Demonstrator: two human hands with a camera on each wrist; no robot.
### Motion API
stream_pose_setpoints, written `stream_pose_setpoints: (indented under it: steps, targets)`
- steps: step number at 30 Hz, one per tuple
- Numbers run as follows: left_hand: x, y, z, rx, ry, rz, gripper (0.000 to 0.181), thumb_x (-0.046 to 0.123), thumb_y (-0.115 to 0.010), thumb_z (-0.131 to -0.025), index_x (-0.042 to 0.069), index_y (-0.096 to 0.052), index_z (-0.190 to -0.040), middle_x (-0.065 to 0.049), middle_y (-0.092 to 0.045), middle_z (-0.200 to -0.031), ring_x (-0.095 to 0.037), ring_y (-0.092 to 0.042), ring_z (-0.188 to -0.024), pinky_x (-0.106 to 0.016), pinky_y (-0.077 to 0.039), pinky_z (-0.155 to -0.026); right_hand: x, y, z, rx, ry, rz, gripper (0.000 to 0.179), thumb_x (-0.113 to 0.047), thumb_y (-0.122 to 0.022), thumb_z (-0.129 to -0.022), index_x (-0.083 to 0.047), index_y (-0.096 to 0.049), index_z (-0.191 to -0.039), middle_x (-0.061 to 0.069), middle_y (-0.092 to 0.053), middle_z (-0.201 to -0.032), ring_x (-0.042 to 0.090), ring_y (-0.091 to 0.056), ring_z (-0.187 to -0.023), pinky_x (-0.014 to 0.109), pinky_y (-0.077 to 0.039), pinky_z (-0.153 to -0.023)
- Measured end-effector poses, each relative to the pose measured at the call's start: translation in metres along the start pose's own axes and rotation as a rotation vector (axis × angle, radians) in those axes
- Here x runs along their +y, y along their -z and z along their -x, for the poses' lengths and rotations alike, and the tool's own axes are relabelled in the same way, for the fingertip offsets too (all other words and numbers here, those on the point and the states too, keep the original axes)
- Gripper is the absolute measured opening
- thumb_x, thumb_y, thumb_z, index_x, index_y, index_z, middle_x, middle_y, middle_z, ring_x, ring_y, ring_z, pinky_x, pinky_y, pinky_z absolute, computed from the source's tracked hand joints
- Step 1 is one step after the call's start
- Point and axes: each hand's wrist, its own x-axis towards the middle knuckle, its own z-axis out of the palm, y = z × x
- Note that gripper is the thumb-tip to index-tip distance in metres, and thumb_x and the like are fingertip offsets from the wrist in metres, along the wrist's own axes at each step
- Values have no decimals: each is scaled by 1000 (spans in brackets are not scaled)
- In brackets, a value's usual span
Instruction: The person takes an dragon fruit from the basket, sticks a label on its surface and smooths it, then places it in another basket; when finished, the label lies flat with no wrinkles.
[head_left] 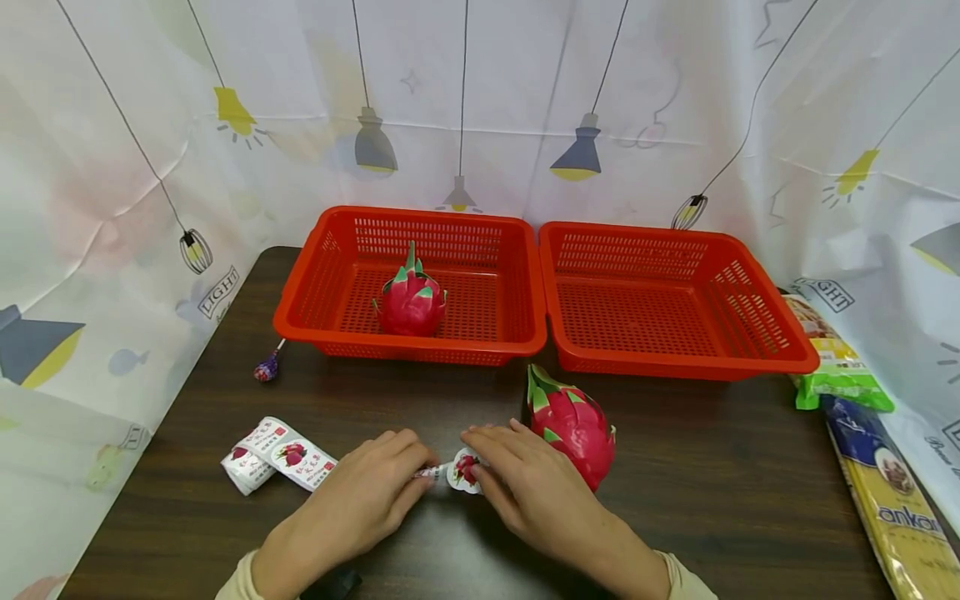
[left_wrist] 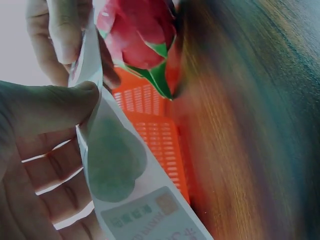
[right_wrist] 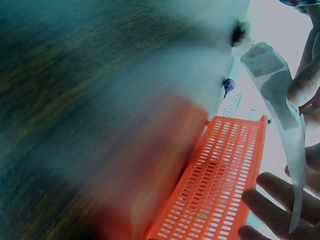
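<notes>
A strip of white labels [head_left: 300, 457] printed with dragon fruit runs from a folded roll at left to my left hand [head_left: 363, 492], which pinches it between thumb and fingers. Beyond that hand, my right hand [head_left: 536, 492] holds the strip's end by a rounded label [head_left: 464, 472]. In the left wrist view the label backing [left_wrist: 117, 160] shows below the left thumb, and the right hand grips higher up. Just past my right hand stands a red dragon fruit [head_left: 576, 429] with green-tipped scales, partly hidden by the fingers.
Two red plastic baskets stand side by side at the back: the left basket [head_left: 427, 344] holds another dragon fruit [head_left: 412, 302], beside the right basket [head_left: 675, 363]. A wrapped lollipop [head_left: 266, 367] lies left. Food packets, including a yellow-and-blue packet [head_left: 892, 500], line the right edge.
</notes>
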Motion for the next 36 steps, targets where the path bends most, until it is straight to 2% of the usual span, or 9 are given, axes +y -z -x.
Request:
stream_pose_setpoints:
  steps: [5, 12, 17, 20, 23, 27, 30, 33, 36]
  targets:
    - [1, 4, 2, -1, 9, 32, 15, 17, -75, -93, 18, -70, -107, 9, -65, -98, -8, -60, -89, -30, -55, -78, 0, -2, -3, 33, 32, -37, 35, -15, -77, -90, -13, -69, -123, -3, -76, -108, 10, -73, -97, 34, -61, -85]
    - [1, 8, 3, -1, 16, 62, 17, 17, -76, -92, 19, -70, -108, 11, -64, -99, -6, -59, -89, -28, -54, -77, -1, 0, -5, 23, 1, -220, 25, -7, -75, -91, -12, -68, -114, -6, -74, -99, 0, -67, -83, 13, -55, -72]
    - [0, 16, 2, -80, 73, 147, 24, 25, -77, -92, 19, -68, -115, 11, -63, -107, -6, -57, -98, -29, -54, -84, -2, 0, -5, 14, 17, -286, 18, -5, -73, -92, -13, -68, -107, -8, -72, -97, -1, -66, -84, 12, -53, -74]
    - [-4, 24, 1, -148, 125, 248, 30, 31, -75, -94, 21, -67, -121, 13, -62, -117, -8, -57, -109, -34, -54, -93, -1, 0, -5, 1, 54, -274, 14, -9, -71, -95, -16, -68, -106, -9, -71, -94, -1, -64, -83, 16, -53, -76]
    - [-10, 30, -3, -192, 127, 325, 29, 33, -69, -98, 21, -66, -124, 12, -63, -121, -10, -58, -114, -36, -53, -97, -2, -1, -5, -8, 80, -239, 11, -14, -70, -96, -18, -68, -106, -11, -71, -91, -2, -64, -83, 21, -53, -77]
    - [-20, 28, -12, -287, 82, 377, 25, 28, -64, -102, 17, -69, -123, 7, -69, -119, -14, -62, -109, -34, -54, -93, -4, -2, -4, -16, 89, -216, 11, -14, -72, -95, -19, -69, -105, -13, -72, -91, -2, -66, -85, 22, -53, -77]
    - [-27, 22, -19, -366, 59, 436, 20, 23, -64, -101, 14, -71, -117, 5, -72, -113, -10, -64, -101, -29, -54, -89, -6, -3, -4, -3, 122, -213, 12, -13, -72, -95, -19, -69, -105, -13, -72, -91, -2, -66, -85, 21, -52, -77]
    - [-30, 17, -24, -409, 63, 527, 10, 19, -65, -100, 13, -71, -107, 7, -70, -93, -2, -62, -82, -23, -53, -73, -6, -3, -5, 16, 155, -205, 12, -14, -72, -95, -20, -68, -105, -12, -73, -91, -2, -66, -85, 21, -52, -78]
    - [-30, 15, -27, -421, 83, 582, 4, 16, -66, -99, 14, -68, -98, 9, -60, -77, 2, -51, -66, -18, -45, -59, -7, -2, -5, 22, 157, -188, 12, -14, -72, -94, -20, -68, -104, -12, -73, -90, -2, -66, -84, 22, -53, -78]
